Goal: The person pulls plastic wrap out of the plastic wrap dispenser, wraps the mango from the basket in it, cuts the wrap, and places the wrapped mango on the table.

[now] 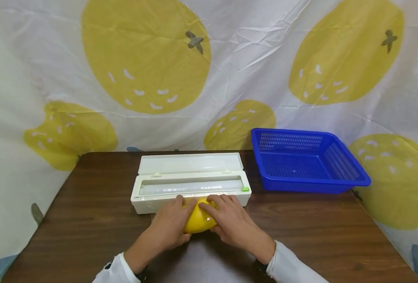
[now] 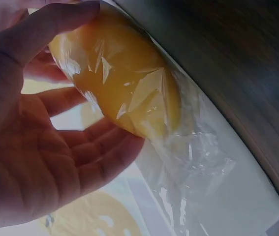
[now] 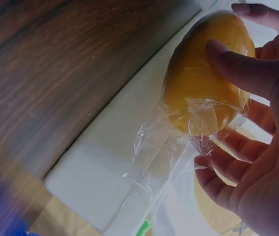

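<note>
A smooth, oval yellow fruit (image 1: 199,221), its exact kind unclear, is held between both hands just in front of a white cling film dispenser (image 1: 146,206). My left hand (image 1: 170,223) grips its left side, with thumb and curled fingers around it. On the opposite side, my right hand (image 1: 234,222) holds it, the thumb (image 3: 228,61) lying across the skin. Clear cling film (image 2: 193,152) covers the fruit, and loose crumpled film hangs from its ends in both wrist views. The dispenser's lid (image 1: 191,163) is raised, showing the film roll (image 1: 194,188) inside.
A blue perforated plastic basket (image 1: 301,186) stands at the table's back right. The dispenser has a green slider (image 1: 245,189) at its right end. Behind the dark wooden table (image 1: 92,204) hangs a white cloth (image 1: 237,70) printed with yellow fruit.
</note>
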Motion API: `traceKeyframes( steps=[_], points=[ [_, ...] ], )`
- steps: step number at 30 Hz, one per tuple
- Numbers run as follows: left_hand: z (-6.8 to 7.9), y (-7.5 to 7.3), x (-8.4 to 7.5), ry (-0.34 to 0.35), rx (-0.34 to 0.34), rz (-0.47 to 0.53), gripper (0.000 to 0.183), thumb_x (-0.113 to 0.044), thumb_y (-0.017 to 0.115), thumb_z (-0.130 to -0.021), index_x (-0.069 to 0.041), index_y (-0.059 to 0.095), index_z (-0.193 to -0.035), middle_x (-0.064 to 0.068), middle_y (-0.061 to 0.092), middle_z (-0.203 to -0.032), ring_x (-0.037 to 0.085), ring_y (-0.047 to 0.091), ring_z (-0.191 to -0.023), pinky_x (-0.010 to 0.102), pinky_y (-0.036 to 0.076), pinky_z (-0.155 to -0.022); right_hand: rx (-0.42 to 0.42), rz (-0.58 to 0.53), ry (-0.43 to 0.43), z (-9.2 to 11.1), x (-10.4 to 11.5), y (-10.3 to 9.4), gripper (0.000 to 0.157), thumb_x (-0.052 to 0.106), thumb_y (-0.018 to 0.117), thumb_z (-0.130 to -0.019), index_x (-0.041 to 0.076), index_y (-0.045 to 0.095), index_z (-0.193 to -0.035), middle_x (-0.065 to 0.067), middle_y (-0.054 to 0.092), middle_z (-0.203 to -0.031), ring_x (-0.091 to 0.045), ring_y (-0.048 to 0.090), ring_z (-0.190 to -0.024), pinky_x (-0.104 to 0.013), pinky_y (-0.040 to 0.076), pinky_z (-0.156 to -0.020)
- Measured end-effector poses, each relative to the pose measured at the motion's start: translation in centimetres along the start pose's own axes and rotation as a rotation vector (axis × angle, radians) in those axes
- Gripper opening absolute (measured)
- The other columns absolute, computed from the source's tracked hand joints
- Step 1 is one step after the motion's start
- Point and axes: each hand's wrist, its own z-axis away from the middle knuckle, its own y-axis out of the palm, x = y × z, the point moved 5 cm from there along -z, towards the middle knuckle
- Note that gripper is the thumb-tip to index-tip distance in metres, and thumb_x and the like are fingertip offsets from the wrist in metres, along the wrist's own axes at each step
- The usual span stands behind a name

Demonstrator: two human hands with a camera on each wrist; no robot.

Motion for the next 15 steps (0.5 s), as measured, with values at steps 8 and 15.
traceKeyframes(
  steps=[8,15],
  points=[
    [-0.12,0.39,-0.47,-0.058,-0.011,-0.103,0.099,-0.039,0.101,-0.049,-0.009,0.050,-0.129,0.013,0.050,-0.101,0.027,0.057,-0.078,0.044,0.052,-0.069,0.004,-0.057,0.003,-0.20,-0.37,0.08,0.075,0.031,0.091,-0.070,0.025,0.057,-0.136,-0.002,0.060,-0.127,-0.021,0.060,-0.106,-0.037,0.049,-0.092],
    [-0.08,0.71,-0.76,-0.112,-0.020,-0.181,0.103,-0.048,0.100,-0.045,-0.009,0.050,-0.127,0.012,0.053,-0.101,0.030,0.052,-0.090,0.046,0.044,-0.072,0.023,-0.128,0.017,-0.29,-0.63,0.21,0.075,0.027,0.091,-0.069,0.023,0.058,-0.136,-0.003,0.061,-0.126,-0.020,0.061,-0.109,-0.037,0.050,-0.096]
  ],
)
